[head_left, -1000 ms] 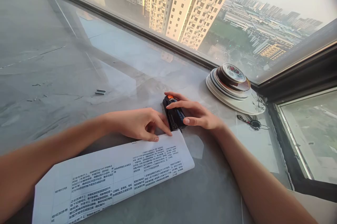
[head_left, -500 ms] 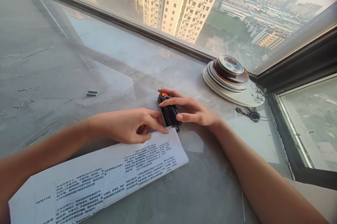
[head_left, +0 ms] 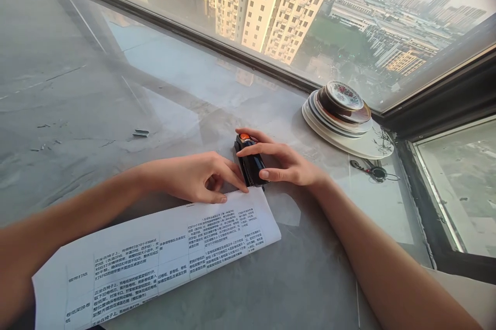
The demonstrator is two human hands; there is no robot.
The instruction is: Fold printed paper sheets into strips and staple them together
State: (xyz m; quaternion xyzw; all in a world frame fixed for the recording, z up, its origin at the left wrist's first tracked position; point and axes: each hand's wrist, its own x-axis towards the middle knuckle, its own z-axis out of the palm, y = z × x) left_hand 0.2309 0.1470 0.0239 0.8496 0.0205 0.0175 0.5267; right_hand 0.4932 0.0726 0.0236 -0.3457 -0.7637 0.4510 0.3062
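Two bare hands work with a black stapler and a printed paper on a grey worktop beside tall windows. The stapler, orange at its far end, sits mid-worktop, its near end at the paper's upper right corner. The right hand wraps it, fingers across the top and far end, thumb against the side. The left hand lies on the paper's upper edge, forefinger reaching toward the stapler, thumb apart; whether it pinches the paper cannot be told. A staple shows on that edge. Stacked plates fill the worktop's far right corner, a dark ringed trinket just beside them.
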